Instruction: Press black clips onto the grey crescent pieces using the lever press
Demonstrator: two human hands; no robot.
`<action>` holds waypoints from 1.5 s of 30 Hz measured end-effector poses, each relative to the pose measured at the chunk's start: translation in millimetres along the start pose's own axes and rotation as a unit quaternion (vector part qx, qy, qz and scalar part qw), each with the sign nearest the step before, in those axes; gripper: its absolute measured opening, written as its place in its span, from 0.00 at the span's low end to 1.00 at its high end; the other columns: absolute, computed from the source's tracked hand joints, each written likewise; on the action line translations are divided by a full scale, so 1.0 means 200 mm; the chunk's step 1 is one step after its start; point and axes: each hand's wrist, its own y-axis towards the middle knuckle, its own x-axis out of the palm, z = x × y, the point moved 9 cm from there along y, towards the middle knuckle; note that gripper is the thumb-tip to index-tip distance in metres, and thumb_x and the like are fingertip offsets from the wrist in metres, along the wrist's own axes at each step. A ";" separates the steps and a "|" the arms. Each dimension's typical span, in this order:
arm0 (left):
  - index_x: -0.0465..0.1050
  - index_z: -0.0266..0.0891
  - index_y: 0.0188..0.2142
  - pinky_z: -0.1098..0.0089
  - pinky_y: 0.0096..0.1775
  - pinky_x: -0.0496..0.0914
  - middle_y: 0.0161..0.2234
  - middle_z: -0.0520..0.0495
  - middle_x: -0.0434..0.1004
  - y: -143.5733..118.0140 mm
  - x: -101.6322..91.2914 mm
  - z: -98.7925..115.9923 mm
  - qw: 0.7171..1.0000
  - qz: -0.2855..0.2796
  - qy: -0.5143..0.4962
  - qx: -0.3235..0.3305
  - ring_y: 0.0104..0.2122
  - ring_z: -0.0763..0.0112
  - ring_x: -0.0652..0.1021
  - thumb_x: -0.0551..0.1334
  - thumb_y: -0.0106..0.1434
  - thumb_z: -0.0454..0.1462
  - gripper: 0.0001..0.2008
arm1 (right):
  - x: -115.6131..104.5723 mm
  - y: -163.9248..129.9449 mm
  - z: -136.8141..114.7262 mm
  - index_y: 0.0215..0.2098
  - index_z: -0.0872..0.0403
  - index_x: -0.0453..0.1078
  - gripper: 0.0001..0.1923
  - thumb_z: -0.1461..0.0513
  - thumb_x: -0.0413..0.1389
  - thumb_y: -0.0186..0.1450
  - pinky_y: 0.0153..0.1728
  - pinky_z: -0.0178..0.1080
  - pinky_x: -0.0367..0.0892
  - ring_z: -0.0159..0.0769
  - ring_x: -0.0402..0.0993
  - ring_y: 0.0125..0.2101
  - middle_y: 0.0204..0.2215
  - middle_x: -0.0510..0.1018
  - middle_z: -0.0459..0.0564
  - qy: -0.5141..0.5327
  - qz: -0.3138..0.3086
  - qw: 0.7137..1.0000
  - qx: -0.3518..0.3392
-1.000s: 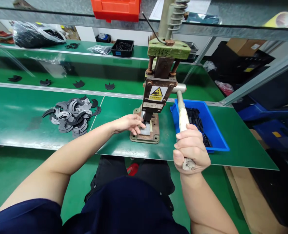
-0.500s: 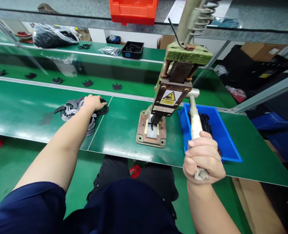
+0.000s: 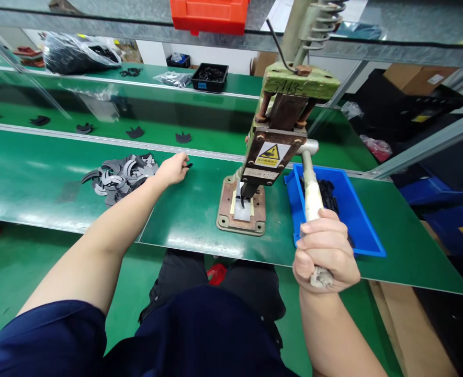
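Note:
A hand press [image 3: 272,152] with a rusty base plate [image 3: 241,213] stands on the green bench. My right hand [image 3: 323,248] is closed around its long lever handle [image 3: 312,196], near the bench's front edge. My left hand [image 3: 174,167] is just right of a pile of dark crescent-shaped flat parts [image 3: 117,175] and pinches one small dark part [image 3: 188,165] at its fingertips. A small dark piece sits under the press head on a pale insert.
A blue bin [image 3: 359,225] with black parts sits right of the press. Behind runs a green conveyor with single dark parts [image 3: 183,137] spaced along it. Farther back are a black tray [image 3: 210,77], plastic bags and an orange bin [image 3: 210,15] on the shelf.
My left hand left the press base, reached the pile on the left, and now draws back toward the press with one part. My right hand stayed on the lever.

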 end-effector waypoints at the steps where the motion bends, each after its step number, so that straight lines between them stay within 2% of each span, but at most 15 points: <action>1: 0.69 0.40 0.59 0.61 0.54 0.71 0.54 0.39 0.80 -0.03 0.00 0.07 1.000 0.005 -0.011 0.025 0.54 0.53 0.79 0.62 0.68 0.35 0.20 | 0.00 0.00 0.00 0.26 0.46 0.69 0.11 0.60 0.62 0.65 0.57 0.58 0.77 0.36 0.79 0.34 0.24 0.76 0.40 0.000 -0.003 1.000 0.001; 3: 0.70 0.40 0.57 0.61 0.53 0.72 0.54 0.39 0.80 -0.10 0.02 0.21 0.996 -0.003 -0.034 0.084 0.53 0.54 0.80 0.62 0.69 0.35 0.18 | 0.00 0.00 0.00 0.26 0.47 0.70 0.10 0.60 0.63 0.65 0.57 0.59 0.77 0.36 0.80 0.34 0.25 0.76 0.40 0.001 -0.005 1.000 0.000; 6: 0.71 0.42 0.55 0.59 0.55 0.73 0.52 0.39 0.81 -0.22 0.08 0.41 0.982 -0.048 -0.065 0.173 0.52 0.53 0.80 0.62 0.68 0.34 0.16 | 0.00 0.00 0.00 0.26 0.48 0.69 0.10 0.60 0.63 0.65 0.58 0.59 0.77 0.36 0.79 0.35 0.25 0.76 0.40 0.004 0.001 1.000 0.001; 8: 0.72 0.43 0.54 0.59 0.55 0.73 0.51 0.40 0.82 -0.29 0.14 0.48 0.973 -0.082 -0.111 0.186 0.53 0.54 0.81 0.63 0.66 0.33 0.16 | 0.00 0.00 0.00 0.26 0.48 0.69 0.11 0.60 0.63 0.65 0.58 0.59 0.77 0.35 0.79 0.35 0.25 0.76 0.40 0.007 0.003 1.000 0.002; 10: 0.72 0.44 0.52 0.62 0.53 0.74 0.49 0.43 0.84 -0.32 0.21 0.52 0.965 -0.097 -0.190 0.150 0.51 0.58 0.82 0.65 0.66 0.33 0.15 | 0.00 0.00 0.00 0.26 0.48 0.69 0.11 0.60 0.63 0.65 0.58 0.58 0.77 0.35 0.80 0.35 0.25 0.76 0.40 0.009 0.002 1.000 0.006; 12: 0.73 0.44 0.47 0.65 0.49 0.76 0.46 0.45 0.85 -0.33 0.27 0.51 0.946 -0.082 -0.301 0.083 0.44 0.63 0.84 0.68 0.65 0.36 0.11 | 0.00 0.00 0.00 0.26 0.48 0.69 0.11 0.60 0.63 0.65 0.59 0.58 0.77 0.35 0.80 0.35 0.25 0.76 0.39 0.012 0.003 1.000 0.004; 14: 0.72 0.42 0.40 0.68 0.44 0.76 0.39 0.48 0.85 -0.33 0.33 0.49 0.905 -0.062 -0.420 0.004 0.36 0.68 0.83 0.72 0.63 0.40 0.11 | 0.00 0.00 0.00 0.26 0.48 0.69 0.11 0.60 0.63 0.65 0.59 0.59 0.77 0.35 0.80 0.36 0.25 0.76 0.39 0.012 0.002 1.000 0.003; 16: 0.72 0.40 0.37 0.71 0.39 0.76 0.33 0.50 0.82 -0.34 0.38 0.48 0.857 -0.061 -0.508 -0.058 0.30 0.72 0.81 0.75 0.60 0.43 0.16 | 0.00 0.00 0.00 0.27 0.47 0.70 0.10 0.60 0.63 0.65 0.59 0.59 0.77 0.36 0.80 0.36 0.25 0.76 0.39 0.008 -0.001 1.000 0.006; 18: 0.74 0.38 0.36 0.73 0.33 0.74 0.30 0.51 0.81 -0.34 0.39 0.49 0.829 -0.074 -0.548 -0.080 0.26 0.75 0.79 0.78 0.58 0.46 0.19 | 0.00 0.00 0.00 0.27 0.46 0.70 0.10 0.59 0.63 0.65 0.59 0.59 0.77 0.36 0.80 0.36 0.26 0.76 0.39 0.004 -0.003 1.000 0.010; 20: 0.75 0.36 0.36 0.74 0.30 0.72 0.30 0.50 0.81 -0.33 0.38 0.52 0.817 -0.093 -0.563 -0.079 0.24 0.76 0.78 0.78 0.58 0.48 0.20 | 0.00 0.00 0.00 0.27 0.47 0.70 0.10 0.59 0.63 0.66 0.59 0.58 0.77 0.35 0.80 0.36 0.25 0.76 0.39 0.006 0.000 1.000 0.006; 24: 0.74 0.36 0.33 0.75 0.27 0.72 0.28 0.48 0.81 -0.32 0.36 0.62 0.816 -0.136 -0.556 -0.079 0.22 0.77 0.78 0.77 0.62 0.47 0.20 | 0.00 0.00 0.00 0.27 0.48 0.68 0.11 0.59 0.63 0.65 0.58 0.58 0.77 0.36 0.80 0.35 0.25 0.76 0.39 0.009 0.004 1.000 0.001; 29: 0.76 0.35 0.34 0.75 0.25 0.72 0.28 0.48 0.81 -0.30 0.41 0.74 0.822 -0.159 -0.541 -0.075 0.20 0.78 0.77 0.76 0.65 0.42 0.15 | 0.00 0.01 0.00 0.26 0.48 0.69 0.10 0.60 0.64 0.64 0.56 0.60 0.77 0.37 0.80 0.35 0.25 0.77 0.38 0.006 -0.010 1.000 0.011; 33: 0.77 0.34 0.34 0.77 0.23 0.71 0.27 0.48 0.81 -0.29 0.43 0.75 0.822 -0.162 -0.540 -0.080 0.19 0.78 0.76 0.76 0.65 0.41 0.14 | 0.00 0.00 0.00 0.26 0.47 0.69 0.10 0.60 0.63 0.65 0.57 0.58 0.76 0.36 0.80 0.35 0.25 0.77 0.38 0.004 -0.011 1.000 0.012; 40: 0.76 0.33 0.33 0.78 0.22 0.70 0.27 0.48 0.81 -0.30 0.42 0.76 0.818 -0.179 -0.540 -0.079 0.20 0.79 0.76 0.77 0.63 0.42 0.16 | 0.00 -0.01 -0.01 0.27 0.47 0.70 0.11 0.59 0.62 0.67 0.60 0.56 0.75 0.35 0.80 0.37 0.26 0.76 0.40 0.015 -0.002 1.000 -0.004; 45: 0.74 0.35 0.31 0.77 0.21 0.70 0.24 0.50 0.78 -0.30 0.41 0.76 0.829 -0.177 -0.521 -0.102 0.20 0.78 0.76 0.76 0.65 0.39 0.14 | 0.00 -0.01 -0.01 0.26 0.47 0.71 0.12 0.60 0.62 0.68 0.60 0.56 0.74 0.34 0.81 0.38 0.27 0.77 0.40 0.015 -0.006 1.000 -0.002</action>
